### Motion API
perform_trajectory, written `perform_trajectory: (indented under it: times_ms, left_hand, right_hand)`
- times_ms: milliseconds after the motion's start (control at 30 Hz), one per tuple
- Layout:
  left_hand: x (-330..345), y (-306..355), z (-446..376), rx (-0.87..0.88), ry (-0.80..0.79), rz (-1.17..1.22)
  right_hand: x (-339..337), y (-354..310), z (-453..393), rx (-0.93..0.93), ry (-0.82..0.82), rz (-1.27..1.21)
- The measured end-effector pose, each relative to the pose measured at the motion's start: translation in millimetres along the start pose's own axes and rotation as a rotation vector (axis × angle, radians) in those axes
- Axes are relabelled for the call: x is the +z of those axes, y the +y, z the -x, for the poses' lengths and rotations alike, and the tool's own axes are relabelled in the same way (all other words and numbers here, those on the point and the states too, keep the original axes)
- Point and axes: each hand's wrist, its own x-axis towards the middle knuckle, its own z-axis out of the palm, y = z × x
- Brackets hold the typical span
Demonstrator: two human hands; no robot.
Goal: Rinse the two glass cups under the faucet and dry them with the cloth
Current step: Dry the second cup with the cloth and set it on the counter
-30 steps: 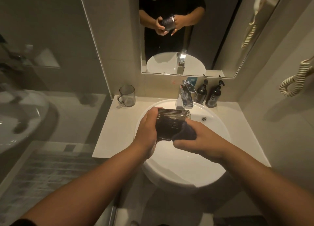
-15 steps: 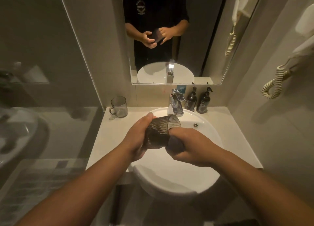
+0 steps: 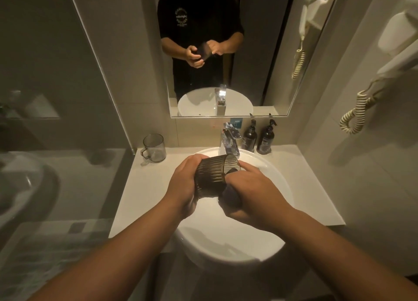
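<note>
A dark ribbed glass cup (image 3: 211, 178) is held over the white sink (image 3: 278, 187), tilted with its mouth pointing up and away from me. My left hand (image 3: 184, 185) grips its base and side. My right hand (image 3: 251, 194) holds a dark cloth (image 3: 229, 196) against the cup's right side, part of the cloth tucked into the mouth. A second cup, clear with a handle (image 3: 154, 148), stands upright on the counter at the back left. The chrome faucet (image 3: 229, 140) stands behind the cup; no water is visible.
Two dark pump bottles (image 3: 257, 137) stand right of the faucet. A mirror (image 3: 260, 51) hangs above the white counter (image 3: 144, 187). A wall hairdryer with a coiled cord (image 3: 357, 110) is at the right. A glass shower panel (image 3: 67, 97) bounds the left.
The cup's mouth has tilted further upward and my right hand has shifted the cloth along its side toward the rim. The camera view has lowered, showing more mirror.
</note>
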Motion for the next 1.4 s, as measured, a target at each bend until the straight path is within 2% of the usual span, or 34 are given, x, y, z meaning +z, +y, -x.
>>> perform_trajectory:
  times_ms: [133,300,367,433,533,600,667,767,800,867,1000,1133,1200,1267,1367,1400]
  left_hand:
    - [3,1,1,-0.064,-0.026,-0.001]
    - [3,1,0,-0.072,-0.059,-0.017]
    - [5,2,-2,0.003,-0.047,-0.003]
    - [7,3,-4,0.130,-0.037,-0.001]
    - [11,2,-6,0.373,-0.013,-0.058]
    - [11,2,-7,0.468,-0.016,-0.128]
    - [8,5,-11,0.389,-0.102,-0.161]
    - [-1,22,-17,-0.031,-0.319,-0.036]
    - [-2,26,-18,-0.140,-0.344,-0.025]
    - [3,29,-20,-0.165,-0.290,-0.084]
    - [13,14,-21,0.160,-0.116,-0.007]
    - [9,0,-21,0.536,-0.055,-0.128]
    - [7,-3,-23,0.599,-0.055,-0.214]
    - [5,1,-24,0.448,-0.146,-0.242]
    - [2,18,-24,-0.088,-0.314,-0.023]
    - [1,23,-24,-0.192,-0.322,0.003]
  right_hand:
    - [12,3,7,-0.006,0.058,0.055]
    - [11,4,8,0.013,-0.012,-0.025]
    - [10,2,8,0.065,-0.011,-0.123]
    - [9,-2,6,0.215,0.004,-0.275]
    - [3,-8,-6,0.456,0.122,-0.575]
    - [-1,-7,-13,0.547,0.159,-0.747]
    - [-8,-2,-15,0.523,0.127,-0.697]
    - [-18,9,-14,0.352,-0.010,-0.464]
    - [-20,13,-14,0.295,-0.051,-0.401]
    - [-21,17,-15,0.217,-0.068,-0.336]
    - [-18,11,-16,0.212,0.018,-0.344]
    - [-6,4,-19,0.407,0.130,-0.548]
    - [-3,6,-19,0.465,0.143,-0.613]
    - [-5,13,-13,0.401,0.102,-0.539]
    - [-9,24,-7,0.115,0.025,-0.244]
    - [-9,26,-7,0.026,0.015,-0.154]
